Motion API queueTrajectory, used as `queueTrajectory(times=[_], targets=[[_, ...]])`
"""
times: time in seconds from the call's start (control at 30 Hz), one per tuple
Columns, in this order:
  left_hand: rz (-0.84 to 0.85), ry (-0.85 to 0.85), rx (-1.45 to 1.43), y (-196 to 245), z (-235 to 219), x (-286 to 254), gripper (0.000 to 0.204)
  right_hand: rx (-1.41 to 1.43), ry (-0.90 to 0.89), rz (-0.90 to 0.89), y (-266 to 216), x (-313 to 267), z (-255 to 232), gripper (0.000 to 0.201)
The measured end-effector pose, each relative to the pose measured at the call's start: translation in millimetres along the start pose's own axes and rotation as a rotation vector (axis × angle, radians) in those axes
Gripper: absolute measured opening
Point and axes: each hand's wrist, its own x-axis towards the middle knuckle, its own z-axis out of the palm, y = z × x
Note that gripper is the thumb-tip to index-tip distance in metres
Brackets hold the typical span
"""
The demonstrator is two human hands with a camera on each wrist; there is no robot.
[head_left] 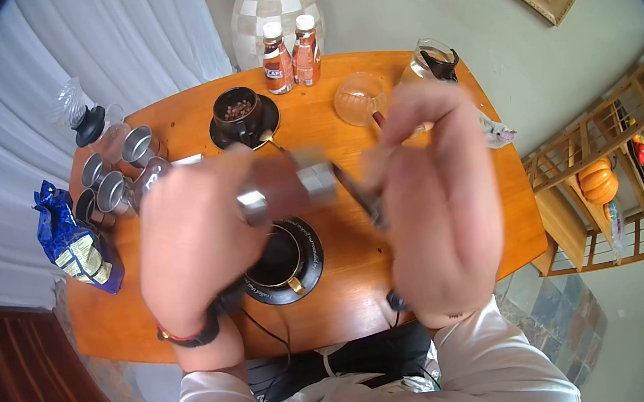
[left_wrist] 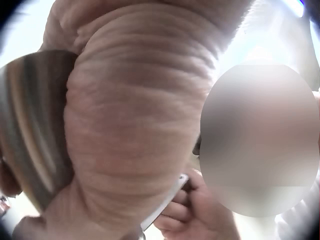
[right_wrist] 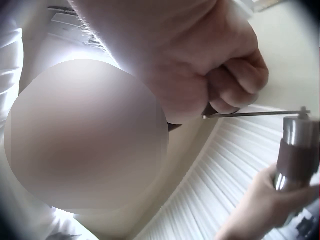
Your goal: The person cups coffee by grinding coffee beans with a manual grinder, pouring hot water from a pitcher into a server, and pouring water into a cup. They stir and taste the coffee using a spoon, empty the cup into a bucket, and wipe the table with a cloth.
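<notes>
My left hand [head_left: 201, 237] grips a cylindrical grinder [head_left: 288, 187] with silver ends and a brown band, tilted sideways above the table. In the right wrist view the grinder [right_wrist: 297, 150] stands in the left hand [right_wrist: 260, 200], its metal crank arm [right_wrist: 255, 114] reaching to the right hand [right_wrist: 220, 75]. The fingers of my right hand [head_left: 444, 201] curl round the crank's end; the knob is mostly hidden. Below the grinder a black cup [head_left: 274, 258] sits on a black saucer [head_left: 313, 271]. The left wrist view shows the grinder's metal body [left_wrist: 32, 125] against the left palm.
A black cup of beans [head_left: 237, 110], two bottles [head_left: 292, 58], a glass bowl [head_left: 360, 100] and a glass jug [head_left: 430, 61] stand at the back. Metal cups [head_left: 116, 191], a glass dripper [head_left: 89, 122] and a blue bag [head_left: 77, 241] are at the left. Cables hang over the front edge.
</notes>
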Motion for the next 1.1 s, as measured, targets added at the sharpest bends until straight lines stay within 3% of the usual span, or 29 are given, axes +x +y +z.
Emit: queueTrajectory(times=[0.03,0.1,0.2,0.27,0.37,0.4,0.47,0.5,0.53,0.6,0.7,0.73,0.77,0.8,0.83,0.9,0.93,0.97,1.0,1.03,1.1], targets=[[-0.098,0.034,-0.034,0,-8,5,0.028,0.001,0.004,0.000,-6,-4,-1,0.013],[-0.142,0.247,-0.149,-10,-15,6,0.036,-0.081,-0.306,0.268,-17,-11,-3,0.014],[-0.171,0.457,-0.226,-14,-32,-3,0.038,-0.280,-0.329,0.296,-7,1,-3,0.012],[-0.089,0.435,-0.395,-14,-37,-13,0.032,-0.297,-0.223,0.227,8,7,-2,0.011],[0.278,0.251,-0.664,-14,-24,-18,0.047,-0.316,-0.038,0.062,28,20,-7,0.012],[0.353,0.278,-0.634,-10,-10,-22,0.045,-0.315,0.046,-0.031,30,22,-11,0.017],[0.372,-0.115,-0.471,9,-20,-9,0.034,-0.235,0.060,0.026,24,23,-20,0.013],[0.365,-0.110,-0.473,13,-16,-9,0.034,-0.154,0.082,0.087,21,22,-22,0.010],[0.303,-0.209,-0.348,16,-10,-9,0.031,-0.156,0.075,0.085,20,20,-18,0.010],[0.240,-0.307,-0.224,14,-3,-8,0.029,-0.072,0.140,-0.016,15,12,-8,0.012],[0.049,-0.087,0.002,-1,2,0,0.029,0.001,-0.012,0.151,-15,-3,-2,0.012],[0.053,-0.090,0.005,-4,-1,3,0.029,0.015,-0.089,0.242,-18,-6,0,0.012],[0.012,0.101,-0.045,-5,-7,7,0.031,0.016,-0.083,0.243,-18,-9,0,0.012],[-0.028,0.292,-0.096,-7,-12,9,0.034,-0.026,-0.199,0.252,-18,-11,-2,0.012],[-0.089,0.373,-0.167,-13,-17,7,0.035,-0.069,-0.312,0.260,-17,-12,-3,0.012],[-0.204,0.461,-0.286,-9,-31,-3,0.038,-0.166,-0.284,0.221,-7,-6,-2,0.012],[-0.168,0.598,-0.302,-9,-28,-5,0.042,-0.261,-0.264,0.179,1,0,1,0.012],[-0.103,0.583,-0.344,-11,-29,-10,0.041,-0.259,-0.261,0.179,11,6,2,0.012],[-0.039,0.569,-0.387,-12,-31,-16,0.041,-0.277,-0.144,0.093,23,12,4,0.015],[0.051,0.497,-0.429,-10,-32,-18,0.044,-0.295,-0.029,0.007,32,17,6,0.022],[0.224,0.354,-0.577,-3,-23,-17,0.053,-0.249,0.035,-0.051,44,25,-2,0.019]])
